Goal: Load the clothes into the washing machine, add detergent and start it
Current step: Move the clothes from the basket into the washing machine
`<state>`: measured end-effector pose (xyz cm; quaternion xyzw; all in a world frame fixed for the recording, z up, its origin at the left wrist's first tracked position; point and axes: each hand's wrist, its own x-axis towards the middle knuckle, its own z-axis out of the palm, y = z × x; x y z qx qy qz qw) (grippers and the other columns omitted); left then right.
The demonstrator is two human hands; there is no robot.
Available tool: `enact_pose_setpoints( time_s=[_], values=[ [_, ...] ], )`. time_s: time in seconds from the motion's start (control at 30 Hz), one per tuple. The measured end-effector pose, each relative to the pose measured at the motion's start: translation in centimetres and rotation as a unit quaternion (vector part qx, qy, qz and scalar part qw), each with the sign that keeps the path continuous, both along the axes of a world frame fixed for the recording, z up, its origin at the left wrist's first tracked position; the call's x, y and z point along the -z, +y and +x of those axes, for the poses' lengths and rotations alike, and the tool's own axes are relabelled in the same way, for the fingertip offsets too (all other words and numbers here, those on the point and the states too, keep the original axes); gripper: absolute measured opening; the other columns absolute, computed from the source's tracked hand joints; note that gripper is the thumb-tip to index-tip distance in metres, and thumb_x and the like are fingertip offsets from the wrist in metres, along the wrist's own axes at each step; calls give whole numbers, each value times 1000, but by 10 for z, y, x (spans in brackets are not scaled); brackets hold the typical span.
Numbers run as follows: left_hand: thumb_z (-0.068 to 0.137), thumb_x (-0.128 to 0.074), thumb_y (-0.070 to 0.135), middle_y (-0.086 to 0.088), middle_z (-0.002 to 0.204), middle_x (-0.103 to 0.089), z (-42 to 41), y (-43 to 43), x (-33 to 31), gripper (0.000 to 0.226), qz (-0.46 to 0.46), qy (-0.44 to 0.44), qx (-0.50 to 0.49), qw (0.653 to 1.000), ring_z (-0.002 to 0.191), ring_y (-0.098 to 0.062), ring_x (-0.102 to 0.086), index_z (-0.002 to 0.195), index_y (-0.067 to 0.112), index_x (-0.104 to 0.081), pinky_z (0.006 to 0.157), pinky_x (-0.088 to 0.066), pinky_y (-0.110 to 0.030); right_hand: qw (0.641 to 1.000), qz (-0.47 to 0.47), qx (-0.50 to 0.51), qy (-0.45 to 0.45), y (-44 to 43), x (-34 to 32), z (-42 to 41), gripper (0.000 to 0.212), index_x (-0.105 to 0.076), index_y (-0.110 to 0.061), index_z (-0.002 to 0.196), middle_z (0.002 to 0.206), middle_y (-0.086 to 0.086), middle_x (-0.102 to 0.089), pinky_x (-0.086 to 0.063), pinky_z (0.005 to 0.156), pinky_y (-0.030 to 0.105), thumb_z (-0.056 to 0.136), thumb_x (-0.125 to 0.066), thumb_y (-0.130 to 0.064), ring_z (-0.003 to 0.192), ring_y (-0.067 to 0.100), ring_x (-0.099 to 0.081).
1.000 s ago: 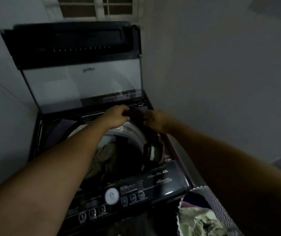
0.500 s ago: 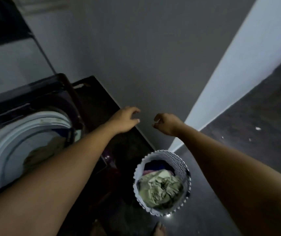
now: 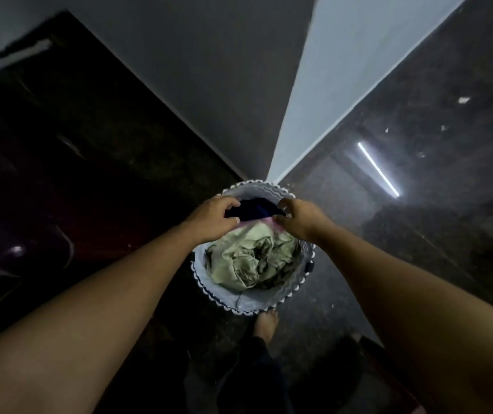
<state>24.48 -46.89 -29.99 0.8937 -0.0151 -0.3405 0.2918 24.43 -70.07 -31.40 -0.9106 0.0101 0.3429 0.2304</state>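
Head view, tilted further down than half a second ago: washing machine [image 3: 30, 180] now only a dark, glossy slab along the left edge, its tub and raised lid gone from sight; laundry basket [image 3: 248, 303] shifted from low in the frame to its middle. Both arms lowered since then, from hovering in the air above the machine's corner to the basket's far rim.

Left hand [image 3: 212, 218] curled, fingers [image 3: 229, 204] bent over the edge of a dark navy garment [image 3: 255, 209] at the far side of the basket; touching the cloth, but a firm pinch cannot be confirmed in the dim light. Right hand [image 3: 300, 218] likewise half-curled at the other end of that garment, thumb and fingertips close to the fabric, grip unclear.

Basket: one, round, pale blue-grey, with a wavy pattern on the wall and a scalloped white rim. Inside, three pieces of cloth to count: the navy garment, a thin strip of pink fabric [image 3: 273, 223] just beneath it, and a large crumpled pale green cloth [image 3: 254, 258], soft and deeply creased, filling most of the basket.

Floor [image 3: 418, 204] dark, speckled and polished, carrying one bright reflected light strip [image 3: 378, 170]. Two plain wall faces meeting at a corner just behind the basket, one grey [image 3: 209, 85], one brighter white [image 3: 343, 70]. One bare foot [image 3: 264, 324] just beside the basket's near rim.
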Motion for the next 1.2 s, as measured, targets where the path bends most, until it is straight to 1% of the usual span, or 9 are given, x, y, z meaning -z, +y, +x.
enact_pose_setpoints(
  time_s=[0.27, 0.4, 0.57, 0.67, 0.73, 0.87, 0.97, 1.07, 1.2],
  values=[
    [78, -81, 40, -11, 154, -38, -28, 4, 154, 98, 60, 115, 23, 991, 132, -29, -49, 156, 27, -23, 103, -45, -35, 995, 14, -48, 85, 11, 145, -36, 112, -14, -28, 161, 163, 14, -22, -40, 113, 43, 75, -80, -55, 143, 38, -36],
    [63, -87, 49, -10, 163, -23, -50, 6, 202, 132, 91, 147, 66, 983, 138, -32, -43, 158, 32, 3, 106, -44, -39, 988, 12, -88, 123, 21, 197, -50, 125, -12, -27, 160, 162, 18, -16, -36, 116, 47, 65, -85, -58, 144, 42, -31],
    [79, -73, 32, -12, 126, -65, -58, 1, 223, 61, 93, 110, 44, 989, 111, -31, -62, 137, 23, -56, 92, -52, -37, 994, -43, -94, 34, 26, 217, -59, 62, -53, -29, 142, 139, 10, -59, -45, 104, 40, 83, -64, -43, 125, 33, -57],
    [81, -75, 47, 0, 116, -69, -62, 4, 211, 51, 17, 108, -14, 994, 104, -21, -64, 126, 27, -64, 90, -53, -34, 994, 56, 87, 48, 17, 210, -64, 55, -65, -28, 129, 124, 7, -70, -53, 95, 40, 78, -47, -44, 112, 30, -64],
    [83, -64, 68, 10, 108, -69, -63, 8, 200, 44, -32, 126, -90, 987, 98, -12, -65, 114, 36, -67, 87, -53, -33, 940, 164, 285, 91, 12, 201, -64, 44, -71, -23, 119, 116, 5, -73, -55, 94, 41, 82, -51, -37, 107, 26, -67],
    [75, -31, 92, 6, 125, -67, -59, 9, 184, 77, -98, 166, -273, 943, 114, -19, -62, 118, 41, -69, 103, -49, -41, 857, 252, 443, 72, 19, 164, -53, 23, -73, -7, 91, 88, 8, -74, -58, 75, 42, 88, -53, -19, 89, 29, -70],
    [88, -38, 71, -3, 138, -60, -54, 10, 174, 65, -88, 118, -303, 942, 127, -27, -55, 129, 28, -64, 111, -41, -44, 824, 288, 486, 47, 29, 131, -42, 22, -57, -11, 65, 61, 0, -51, -40, 49, 38, 85, -53, -20, 58, 19, -49],
    [87, -45, 69, 7, 133, -61, -45, 6, 161, 59, -146, 118, -358, 915, 127, -20, -54, 133, 34, -59, 113, -39, -41, 807, 343, 479, 44, 35, 96, -24, 34, -35, -21, 60, 52, -1, -31, -22, 45, 24, 90, -44, -8, 41, 12, -25],
    [73, -70, 73, 9, 116, -72, -35, 7, 144, 74, -233, 176, -390, 873, 106, -14, -70, 132, 30, -59, 97, -54, -36, 807, 388, 445, 10, 37, 64, -8, 24, -44, -3, 66, 59, 9, -34, -22, 46, 23, 89, -47, -9, 44, 18, -26]
  ],
)
